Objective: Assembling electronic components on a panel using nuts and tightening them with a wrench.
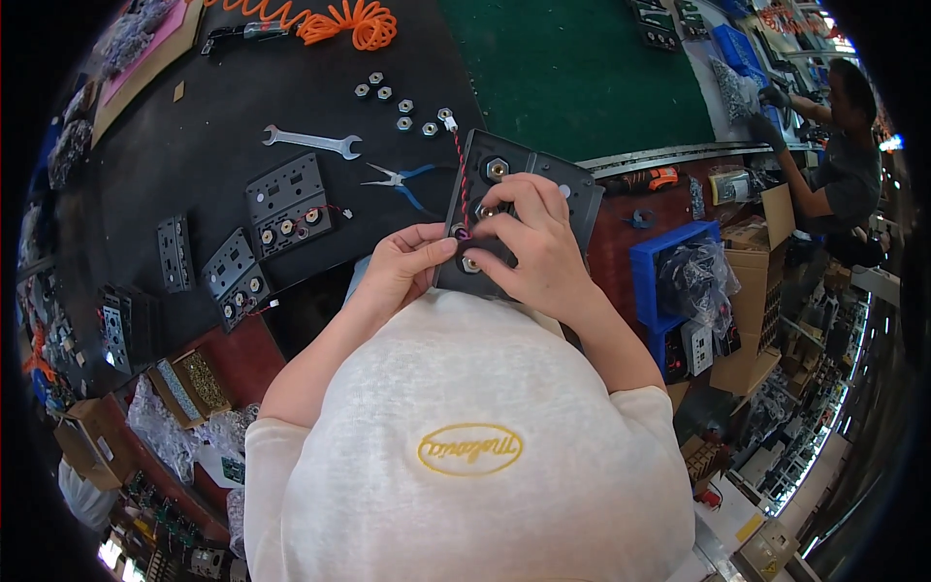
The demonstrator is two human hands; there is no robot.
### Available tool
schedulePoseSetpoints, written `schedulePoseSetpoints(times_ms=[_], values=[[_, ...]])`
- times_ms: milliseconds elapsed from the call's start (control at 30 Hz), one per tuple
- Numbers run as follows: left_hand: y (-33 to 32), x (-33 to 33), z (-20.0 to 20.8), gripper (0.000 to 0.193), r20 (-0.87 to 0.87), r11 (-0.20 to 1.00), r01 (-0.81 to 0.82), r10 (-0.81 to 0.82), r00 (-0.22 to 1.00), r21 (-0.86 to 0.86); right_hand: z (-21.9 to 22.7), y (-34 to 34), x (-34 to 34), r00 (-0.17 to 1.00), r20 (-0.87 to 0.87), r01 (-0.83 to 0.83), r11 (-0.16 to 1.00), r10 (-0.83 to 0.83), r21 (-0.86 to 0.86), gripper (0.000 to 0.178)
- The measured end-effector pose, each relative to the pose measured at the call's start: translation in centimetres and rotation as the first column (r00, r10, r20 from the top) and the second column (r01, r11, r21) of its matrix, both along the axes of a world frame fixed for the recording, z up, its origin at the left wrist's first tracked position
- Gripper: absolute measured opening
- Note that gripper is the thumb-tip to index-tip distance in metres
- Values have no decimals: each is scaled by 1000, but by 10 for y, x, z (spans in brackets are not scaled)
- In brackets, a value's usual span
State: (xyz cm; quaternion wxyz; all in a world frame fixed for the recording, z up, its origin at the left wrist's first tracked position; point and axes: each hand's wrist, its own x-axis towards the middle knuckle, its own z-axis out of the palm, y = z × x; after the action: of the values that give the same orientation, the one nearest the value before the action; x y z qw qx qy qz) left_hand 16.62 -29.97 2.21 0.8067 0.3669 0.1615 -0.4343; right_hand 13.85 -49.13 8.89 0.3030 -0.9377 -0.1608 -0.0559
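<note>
A black metal panel (572, 189) lies tilted in front of me, with hex-nut jacks (497, 168) along its left part. A twisted red-and-black wire (462, 160) runs up from it to a small white connector (450, 123). My left hand (400, 264) pinches at the panel's left edge, thumb and forefinger closed beside the wire's lower end. Over the jacks, my right hand (535, 242) has its fingers curled and closed around the lower wire; its fingertips partly hide the jacks there.
Loose hex nuts (405, 106), a wrench (312, 142) and blue-handled pliers (405, 182) lie on the dark bench. Wired panels (287, 199) sit at left. A coiled orange hose (354, 24) lies at the back. Right are a blue bin (642, 281), cardboard box (747, 306) and another person (839, 145).
</note>
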Motion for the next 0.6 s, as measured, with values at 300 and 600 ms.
schedulePoseSetpoints(times_ms=[300, 600], values=[[1, -1, 5, 24, 13, 1000, -21, 21, 1000, -16, -6, 8, 2, 999, 40, -10, 1000, 9, 18, 17], [6, -5, 2, 25, -3, 999, -13, 13, 1000, 38, -1, 5, 1, 996, 2, -91, 993, 92, -81, 23]])
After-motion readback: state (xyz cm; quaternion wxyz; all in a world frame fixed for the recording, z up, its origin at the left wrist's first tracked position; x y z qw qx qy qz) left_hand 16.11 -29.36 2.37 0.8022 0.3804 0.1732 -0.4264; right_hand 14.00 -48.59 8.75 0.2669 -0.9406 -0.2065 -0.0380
